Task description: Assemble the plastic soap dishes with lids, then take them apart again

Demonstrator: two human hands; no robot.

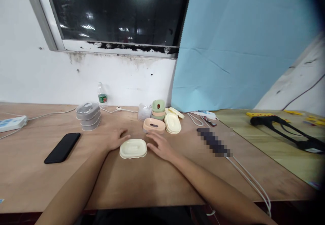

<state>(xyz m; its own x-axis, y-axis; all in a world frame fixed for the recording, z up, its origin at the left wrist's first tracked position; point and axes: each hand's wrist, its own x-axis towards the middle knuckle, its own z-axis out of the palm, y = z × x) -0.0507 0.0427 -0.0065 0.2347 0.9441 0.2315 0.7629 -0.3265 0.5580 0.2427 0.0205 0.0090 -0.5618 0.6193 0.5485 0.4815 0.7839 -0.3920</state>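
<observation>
A cream, rounded oblong plastic piece [133, 148], shaped like a soap dish or a lid, lies flat on the table between my hands. To its left rests my left hand [117, 140], fingers apart, the thumb close to its upper left edge. My right hand [159, 145] is at its right side with the fingers spread, and its thumb is near the edge; whether it touches I cannot tell. Just beyond the right fingertips sits a peach oblong dish [153, 126] with a dark slot. Neither hand holds anything.
Behind stand stacked green and peach dishes [158, 106], cream pieces [173, 123] and clear plastic pieces [144, 112]. At left are grey stacked containers [88, 116], a black phone [62, 148] and a bottle [102, 96]. A pixelated dark object [214, 142] and cables lie right.
</observation>
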